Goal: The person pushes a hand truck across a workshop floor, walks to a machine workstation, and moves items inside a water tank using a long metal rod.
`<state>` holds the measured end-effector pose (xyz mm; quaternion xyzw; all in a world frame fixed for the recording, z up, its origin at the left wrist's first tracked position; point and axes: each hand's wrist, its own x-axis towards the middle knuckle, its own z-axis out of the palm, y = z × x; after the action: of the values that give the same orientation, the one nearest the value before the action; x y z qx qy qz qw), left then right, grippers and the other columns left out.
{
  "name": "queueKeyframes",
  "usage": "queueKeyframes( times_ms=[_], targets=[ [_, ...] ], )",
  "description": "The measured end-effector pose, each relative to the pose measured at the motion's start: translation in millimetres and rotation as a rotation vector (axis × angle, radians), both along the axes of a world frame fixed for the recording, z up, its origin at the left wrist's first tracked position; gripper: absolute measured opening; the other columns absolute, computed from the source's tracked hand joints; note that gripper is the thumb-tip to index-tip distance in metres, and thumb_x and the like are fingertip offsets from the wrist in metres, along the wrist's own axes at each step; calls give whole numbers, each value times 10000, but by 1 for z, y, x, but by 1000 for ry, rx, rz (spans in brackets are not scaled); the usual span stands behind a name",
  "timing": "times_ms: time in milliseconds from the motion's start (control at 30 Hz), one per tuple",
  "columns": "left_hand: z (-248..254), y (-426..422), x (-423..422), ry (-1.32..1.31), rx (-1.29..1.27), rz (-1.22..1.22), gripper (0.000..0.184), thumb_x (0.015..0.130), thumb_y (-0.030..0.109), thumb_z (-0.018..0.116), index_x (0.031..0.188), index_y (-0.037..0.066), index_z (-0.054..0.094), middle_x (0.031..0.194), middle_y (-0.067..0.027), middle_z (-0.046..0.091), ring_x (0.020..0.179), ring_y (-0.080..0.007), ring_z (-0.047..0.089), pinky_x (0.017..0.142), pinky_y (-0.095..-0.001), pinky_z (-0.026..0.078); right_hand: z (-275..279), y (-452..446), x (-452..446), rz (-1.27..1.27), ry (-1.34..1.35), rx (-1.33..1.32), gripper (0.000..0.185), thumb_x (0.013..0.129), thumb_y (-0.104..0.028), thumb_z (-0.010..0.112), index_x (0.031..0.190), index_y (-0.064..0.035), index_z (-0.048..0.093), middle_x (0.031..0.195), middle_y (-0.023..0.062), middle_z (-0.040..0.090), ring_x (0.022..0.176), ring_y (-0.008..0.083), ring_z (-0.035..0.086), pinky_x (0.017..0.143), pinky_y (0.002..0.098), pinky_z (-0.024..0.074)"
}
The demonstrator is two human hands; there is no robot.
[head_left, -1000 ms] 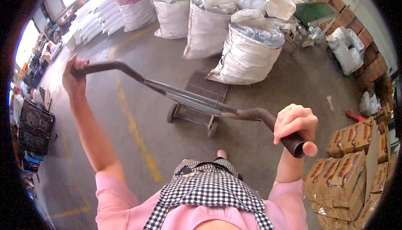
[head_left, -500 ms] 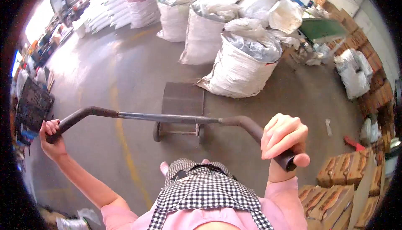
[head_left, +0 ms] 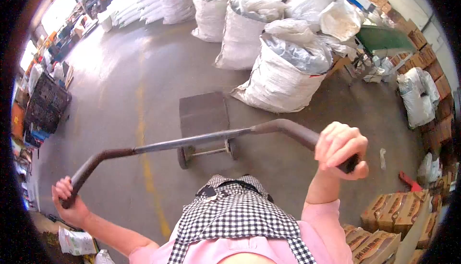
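Observation:
A hand truck with a wide metal handlebar (head_left: 192, 142) stretches across in front of my body in the head view. My left hand (head_left: 71, 202) is wrapped round the dark grip at its left end. Higher up, my right hand (head_left: 342, 149) is closed round the right grip, whose dark tip sticks out below the fingers. Beyond the bar, the truck's flat dark plate (head_left: 203, 114) is low over the concrete floor, with a small wheel (head_left: 182, 157) showing on its left side. Nothing lies on the plate.
A stuffed white woven sack (head_left: 285, 81) stands just ahead, right of the plate, with more sacks (head_left: 247, 33) behind. Cardboard boxes (head_left: 396, 208) are stacked at the near right. A black crate (head_left: 47, 103) stands at the left. A yellow line (head_left: 148, 168) marks the floor.
The handlebar has tilted: its left end is lower and its right end higher, both hands still on it. The plate has turned slightly, and the sacks appear shifted rightward.

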<state>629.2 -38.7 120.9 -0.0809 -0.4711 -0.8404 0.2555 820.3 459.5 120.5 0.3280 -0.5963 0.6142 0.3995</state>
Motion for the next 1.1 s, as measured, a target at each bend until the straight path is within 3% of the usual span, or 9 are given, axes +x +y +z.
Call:
queueKeyframes(
  times_ms=[167, 233, 333, 433, 567, 633, 767, 933, 1100],
  targets=[
    [-8, -16, 42, -12, 33, 31, 277, 835, 126, 398, 600, 113, 253, 601, -20, 239, 623, -153, 264, 812, -334, 274, 3, 37, -2, 230, 1, 87, 447, 859, -300, 446, 630, 54, 593, 505, 101, 543, 366, 170, 499, 373, 252, 433],
    [-2, -2, 66, 98, -132, -120, 278, 841, 116, 389, 603, 114, 246, 614, -20, 235, 636, -155, 264, 815, -335, 275, 1, 49, -3, 336, -11, 15, 360, 802, -251, 494, 643, 57, 592, 506, 99, 521, 375, 188, 477, 360, 281, 373],
    [1, 20, 106, 35, -62, 32, 274, 838, 104, 385, 607, 120, 239, 625, -17, 234, 654, -151, 275, 828, -326, 277, 0, 69, -5, 382, -22, -4, 320, 775, -225, 486, 626, 43, 579, 512, 98, 516, 376, 192, 465, 365, 294, 351],
    [1, 24, 144, 48, -141, -20, 270, 831, 112, 395, 611, 121, 239, 629, -16, 236, 664, -146, 282, 838, -326, 276, -3, 91, -8, 435, -37, -18, 320, 774, -215, 466, 625, 45, 576, 510, 93, 518, 379, 186, 465, 368, 294, 353],
    [5, 49, 196, 33, -93, 25, 260, 801, 115, 437, 609, 117, 261, 635, -21, 239, 665, -156, 279, 803, -324, 274, -7, 107, -17, 406, -20, -89, 380, 823, -246, 428, 624, 43, 575, 519, 101, 548, 398, 188, 498, 377, 293, 396],
    [6, 71, 215, 10, -133, 294, 259, 800, 113, 430, 601, 117, 264, 618, -22, 242, 647, -156, 280, 792, -331, 281, -8, 115, -19, 367, -26, -100, 412, 842, -274, 412, 615, 30, 572, 519, 106, 560, 396, 184, 506, 387, 289, 416],
    [3, 80, 246, 70, -207, 219, 256, 814, 113, 413, 600, 112, 273, 612, -23, 243, 644, -150, 292, 823, -334, 289, -7, 125, -27, 377, 70, -48, 364, 849, -220, 335, 613, -15, 521, 472, 75, 542, 355, 130, 517, 373, 232, 438],
    [2, 103, 255, 44, -106, 387, 263, 822, 124, 415, 604, 113, 270, 613, -21, 242, 634, -149, 286, 848, -337, 290, -9, 126, -29, 420, 40, -146, 427, 840, -289, 391, 580, 12, 546, 474, 103, 546, 336, 163, 487, 368, 263, 439],
    [-1, 108, 249, 102, -197, 300, 265, 802, 128, 420, 599, 112, 250, 612, -16, 232, 622, -147, 262, 788, -317, 283, -14, 131, -53, 402, 28, -169, 418, 831, -262, 362, 555, 0, 533, 466, 111, 536, 340, 171, 477, 361, 267, 425]
  ],
)
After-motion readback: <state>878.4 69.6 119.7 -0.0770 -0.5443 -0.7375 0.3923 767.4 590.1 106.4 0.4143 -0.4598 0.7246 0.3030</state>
